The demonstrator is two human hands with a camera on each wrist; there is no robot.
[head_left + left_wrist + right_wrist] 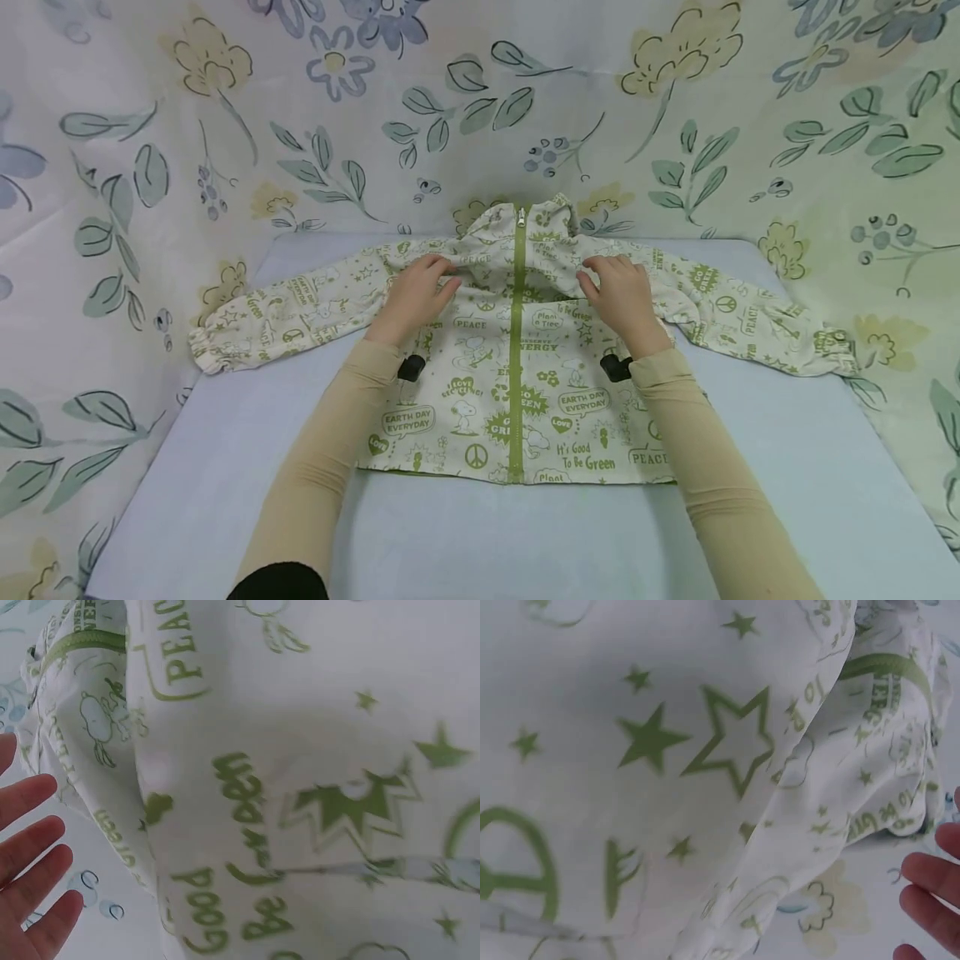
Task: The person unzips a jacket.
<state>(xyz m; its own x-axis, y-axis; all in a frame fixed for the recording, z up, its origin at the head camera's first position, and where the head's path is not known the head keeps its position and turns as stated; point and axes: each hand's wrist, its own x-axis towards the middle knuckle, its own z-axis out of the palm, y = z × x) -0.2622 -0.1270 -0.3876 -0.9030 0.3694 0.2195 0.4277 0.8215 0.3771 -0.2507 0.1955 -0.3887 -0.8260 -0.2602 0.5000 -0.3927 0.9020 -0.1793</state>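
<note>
A white jacket (472, 400) with green cartoon and lettering prints lies front up, its green zipper (516, 350) closed up to the pull near the collar (555, 221). Both sleeves stretch outward, the left-side sleeve (292, 312) and right-side sleeve (757, 312) ending in gathered cuffs. Over the chest, left of the zipper, is my left hand (416, 296), fingers loosely bent and spread. My right hand (622, 296) mirrors it on the right side. In the wrist views, fingers (34, 851) and fingertips (930, 874) appear beside the fabric, gripping nothing. A fold crosses the chest between the hands.
The jacket rests on a pale table (187, 467). Behind it and along the sides hangs a floral cloth (465, 158), close beyond the collar and cuffs. A black device (411, 367) shows under the left wrist, another (617, 367) under the right.
</note>
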